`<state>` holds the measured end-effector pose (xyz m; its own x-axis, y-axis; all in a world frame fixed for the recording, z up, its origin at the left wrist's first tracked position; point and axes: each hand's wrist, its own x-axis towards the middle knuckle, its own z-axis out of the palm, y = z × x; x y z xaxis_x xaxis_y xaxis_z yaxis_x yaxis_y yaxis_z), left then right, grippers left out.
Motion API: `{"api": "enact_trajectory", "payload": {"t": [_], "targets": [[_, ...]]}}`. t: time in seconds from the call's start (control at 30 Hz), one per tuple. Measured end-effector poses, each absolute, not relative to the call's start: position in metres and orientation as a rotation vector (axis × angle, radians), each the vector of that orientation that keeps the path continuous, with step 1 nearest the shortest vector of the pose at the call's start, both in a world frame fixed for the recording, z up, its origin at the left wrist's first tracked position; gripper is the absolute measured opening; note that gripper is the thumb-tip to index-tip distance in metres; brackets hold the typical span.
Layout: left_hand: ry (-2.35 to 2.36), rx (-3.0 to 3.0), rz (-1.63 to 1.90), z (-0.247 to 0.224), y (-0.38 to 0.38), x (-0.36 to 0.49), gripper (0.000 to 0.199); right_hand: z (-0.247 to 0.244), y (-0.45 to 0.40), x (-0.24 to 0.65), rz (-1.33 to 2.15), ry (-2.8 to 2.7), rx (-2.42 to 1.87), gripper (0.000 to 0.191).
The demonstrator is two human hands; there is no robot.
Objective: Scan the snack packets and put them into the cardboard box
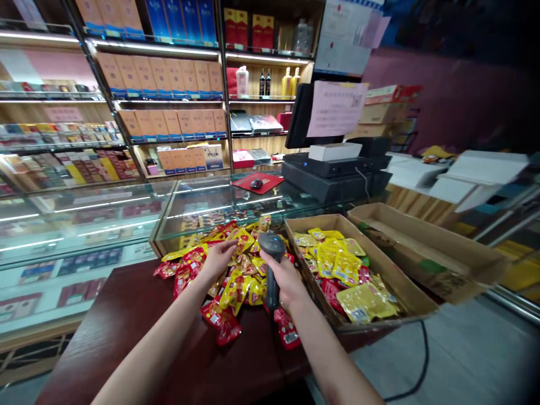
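My right hand is wrapped round the handle of a dark grey barcode scanner, held upright over a heap of snack packets. To its left, my left hand reaches over the heap with bent fingers, pinching the edge of a yellow snack packet. Red and yellow snack packets lie loosely piled beneath and between both hands. A red snack packet lies at the pile's near edge. On the right stands an open cardboard box holding more yellow, red and gold packets.
The pile rests on a dark red-brown table against a glass display counter. A second cardboard box stands farther right. Behind are a monitor, a mouse on a red pad and stocked shelves. A black cable hangs at lower right.
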<state>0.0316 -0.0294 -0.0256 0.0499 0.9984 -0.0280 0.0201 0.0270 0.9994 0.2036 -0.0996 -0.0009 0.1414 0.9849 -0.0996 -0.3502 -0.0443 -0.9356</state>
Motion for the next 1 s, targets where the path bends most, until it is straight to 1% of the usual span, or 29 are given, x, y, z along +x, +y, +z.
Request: {"api": "enact_trajectory", "payload": {"t": [0.17,0.37,0.5,0.6,0.67,0.77,0.87,0.93,1.0], "targets": [[1.288,1.417,1.261,-0.044,-0.020,0.015,0.031,-0.018,-0.062,0.180,1.423,-0.767,-1.148,0.036],[1.329,1.547,1.246,-0.053,-0.019,0.027,0.035,-0.030,-0.035,0.175,1.428,-0.710,-1.181,0.034],[1.426,1.659,1.175,-0.054,-0.018,0.036,0.045,-0.035,-0.030,0.175,1.457,-0.669,-1.113,0.035],[1.438,1.645,1.195,-0.052,-0.019,0.039,0.053,-0.032,-0.036,0.172,1.483,-0.671,-1.026,0.035],[1.400,1.602,1.210,-0.048,-0.022,0.037,0.048,-0.026,-0.044,0.170,1.503,-0.729,-0.953,0.035],[1.369,1.571,1.230,-0.040,-0.026,0.031,0.035,-0.013,-0.060,0.173,1.520,-0.851,-0.881,0.037],[1.289,1.505,1.172,-0.028,-0.035,0.020,0.026,-0.003,-0.075,0.182,1.450,-0.908,-0.887,0.040],[1.140,1.407,1.081,-0.019,-0.044,0.014,0.027,-0.001,-0.082,0.189,1.377,-0.898,-0.911,0.041],[1.011,1.276,0.992,-0.013,-0.056,0.011,0.033,-0.001,-0.088,0.194,1.354,-0.877,-0.926,0.041]]}}
